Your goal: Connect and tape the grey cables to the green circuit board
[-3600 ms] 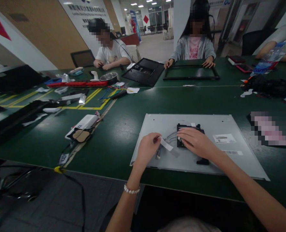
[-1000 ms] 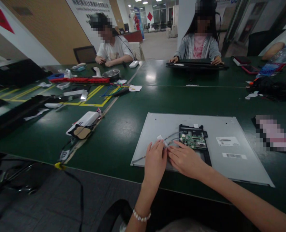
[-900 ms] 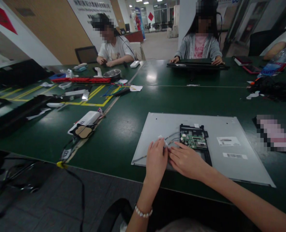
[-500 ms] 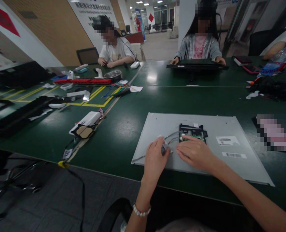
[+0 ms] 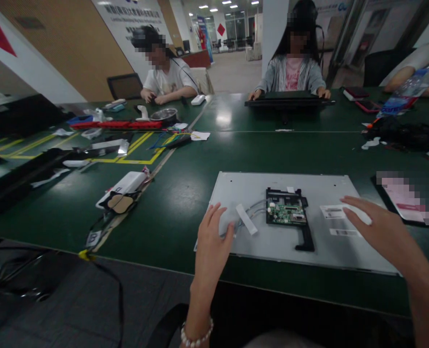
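A flat grey metal-backed panel [image 5: 323,258] lies at the table's near side. On it sits a black plastic bracket [image 5: 304,238] holding a green circuit board [image 5: 284,211]. Grey cables [image 5: 255,207] run left from the board, past a whitish strip [image 5: 246,220]. Over the panel's left part is my left hand [image 5: 212,237], fingers apart and empty. My right hand [image 5: 377,222] is spread above the right part, close to a white label [image 5: 332,211]; nothing is in it. Whether either hand touches the panel I cannot tell.
Right of the panel lies a phone [image 5: 405,200]. A white power pack [image 5: 123,191] with cables sits to the left. Across the table, one person holds a black screen [image 5: 288,98] and another sits further left. A plastic bottle [image 5: 405,94] stands tilted at the far right.
Both hands have moved apart from the middle of the panel, the left to the left and the right to the right. The board, bracket and whitish strip are now uncovered.
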A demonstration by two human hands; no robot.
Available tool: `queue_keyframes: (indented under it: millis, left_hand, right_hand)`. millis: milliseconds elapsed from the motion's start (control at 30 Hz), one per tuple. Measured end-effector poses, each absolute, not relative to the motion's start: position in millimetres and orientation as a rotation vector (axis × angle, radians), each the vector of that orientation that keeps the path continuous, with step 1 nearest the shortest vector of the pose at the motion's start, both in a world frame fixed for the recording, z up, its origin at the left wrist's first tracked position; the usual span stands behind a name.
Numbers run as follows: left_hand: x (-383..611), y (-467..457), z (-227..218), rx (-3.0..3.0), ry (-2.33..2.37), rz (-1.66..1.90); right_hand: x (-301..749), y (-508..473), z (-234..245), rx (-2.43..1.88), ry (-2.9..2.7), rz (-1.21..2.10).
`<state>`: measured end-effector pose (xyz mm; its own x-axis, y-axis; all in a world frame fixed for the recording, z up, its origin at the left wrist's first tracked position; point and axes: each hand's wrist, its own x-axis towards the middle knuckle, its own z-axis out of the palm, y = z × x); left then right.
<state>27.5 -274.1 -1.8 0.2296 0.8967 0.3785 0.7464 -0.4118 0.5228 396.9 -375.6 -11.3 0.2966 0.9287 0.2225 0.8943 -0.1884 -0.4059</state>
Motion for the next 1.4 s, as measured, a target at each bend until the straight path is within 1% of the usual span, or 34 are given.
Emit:
queue_keyframes:
  millis: [100,200,400,567,833,1033,1167,1400]
  left_hand:
    - [17.0,-271.2,-18.6,2.224,1.616,0.926]
    - [11.1,-269.7,-31.1,2.184,1.650,0.953]
    - [10.7,-270.7,-34.0,2.176,1.626,1.076]
    - [9.7,-271.9,-34.3,2.210,1.620,1.026]
    - [9.6,-273.6,-36.2,2.250,1.594,1.050]
    - [12.9,-280.3,-33.6,2.327,1.581,1.172]
    - [14.8,-286.6,-36.2,2.427,1.589,1.182]
    - [16.9,-290.6,-35.2,2.448,1.669,1.192]
  right_hand:
    - [417.8,-412.1,-39.6,-2.235,-1.505,0.076]
    - [425.8,-439.7,-60.2,-2.263,-1.439,0.027]
    - [412.5,-457.6,-77.3,-2.244,-1.343,0.027]
    - [398.2,-454.8,-89.1,-2.212,-1.344,-0.092]
    - [394.5,-453.4,-90.9,-2.167,-1.417,-0.144]
    - [391.6,-453.8,-89.6,-2.123,-1.464,-0.185]
    - [389.5,-453.5,-89.0,-2.112,-1.573,-0.220]
    - [374.7,-447.7,-86.9,-2.132,-1.795,-0.118]
